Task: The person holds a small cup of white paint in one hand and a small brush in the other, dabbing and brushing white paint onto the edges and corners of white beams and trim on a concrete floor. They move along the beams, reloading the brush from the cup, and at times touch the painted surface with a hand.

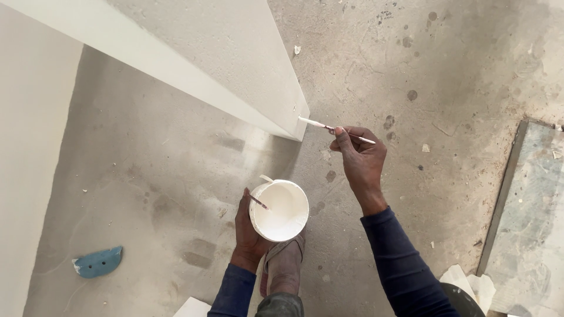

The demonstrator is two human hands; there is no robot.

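Looking straight down here. Closest in, the left hand (249, 232) cups a small white cup (279, 210) of white paint from its 9 o'clock side, fingers wrapped round the wall, with a thin second stick (257, 202) tucked under the thumb across the rim. A sandalled foot (284, 265) sits right below the cup on the concrete floor (446, 88). Up at 1 o'clock from the cup, the right hand (359, 157) pinches a slim brush (335, 129) between pressed-together fingers, its white tip touching the corner of the white wall edge (296, 117). A blue scrap (98, 262) lies at 8 o'clock.
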